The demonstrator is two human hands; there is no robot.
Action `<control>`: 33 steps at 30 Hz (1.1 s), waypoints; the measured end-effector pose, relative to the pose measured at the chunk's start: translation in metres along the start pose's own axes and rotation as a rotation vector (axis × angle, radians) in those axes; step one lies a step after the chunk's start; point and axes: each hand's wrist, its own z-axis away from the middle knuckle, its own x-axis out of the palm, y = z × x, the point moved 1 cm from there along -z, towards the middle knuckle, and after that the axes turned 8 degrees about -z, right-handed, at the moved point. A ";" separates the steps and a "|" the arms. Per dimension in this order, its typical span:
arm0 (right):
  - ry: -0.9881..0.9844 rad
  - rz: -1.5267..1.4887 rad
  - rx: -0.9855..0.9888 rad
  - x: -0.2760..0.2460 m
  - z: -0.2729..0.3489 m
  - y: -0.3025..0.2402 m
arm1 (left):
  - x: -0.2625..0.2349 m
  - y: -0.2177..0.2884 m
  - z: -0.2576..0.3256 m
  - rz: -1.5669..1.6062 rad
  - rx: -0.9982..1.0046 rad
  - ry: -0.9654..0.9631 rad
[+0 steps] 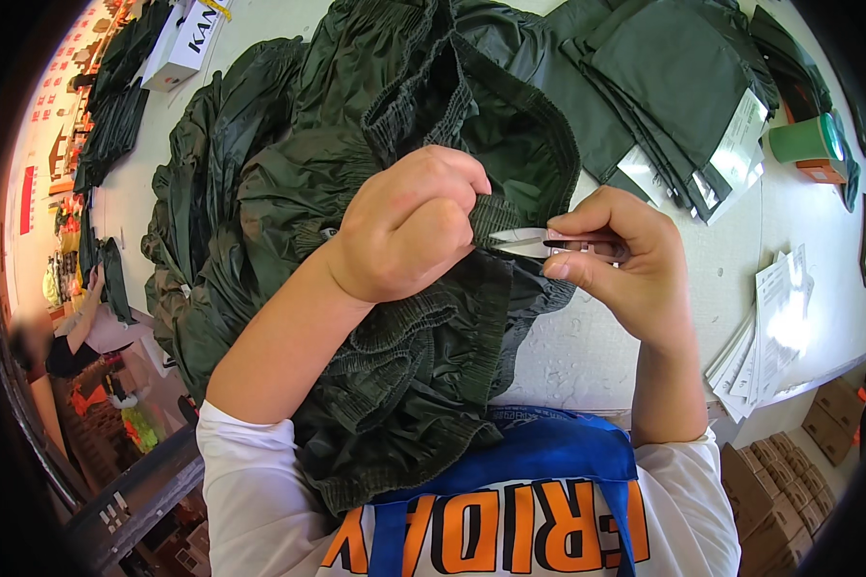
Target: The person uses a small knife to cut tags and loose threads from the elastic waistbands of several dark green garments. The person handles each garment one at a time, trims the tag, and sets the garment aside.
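White table (597, 356) supports a heap of dark green garments (260, 183), folded bagged ones (674, 87) (upper right) and a paper stack (775, 327). Left hand (409, 231) is fisted tight on a garment's elastic waistband (496, 213). Right hand (625, 264) pinches small metal snips (534, 240), blade tips touching the waistband edge just beside the left knuckles.

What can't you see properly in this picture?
- Head view: the snips' handle is hidden inside the right hand; only the blade tips show.
- The spot being trimmed on the dark green garment is covered by the left hand.
- The sheets of paper are washed out by glare.
- The green tape roll bends away near the rim.
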 end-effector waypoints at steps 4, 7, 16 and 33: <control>0.087 -0.189 -0.060 -0.002 0.002 0.012 | -0.001 0.000 -0.001 0.000 0.000 0.000; 0.187 -0.315 -0.071 -0.009 -0.004 0.022 | -0.007 0.001 0.000 -0.023 0.015 -0.040; 0.149 -0.319 0.030 -0.010 -0.006 0.031 | -0.009 0.000 -0.001 -0.051 0.091 -0.055; 0.187 0.395 -0.380 -0.016 -0.018 0.043 | -0.011 0.010 -0.011 0.063 -0.040 -0.211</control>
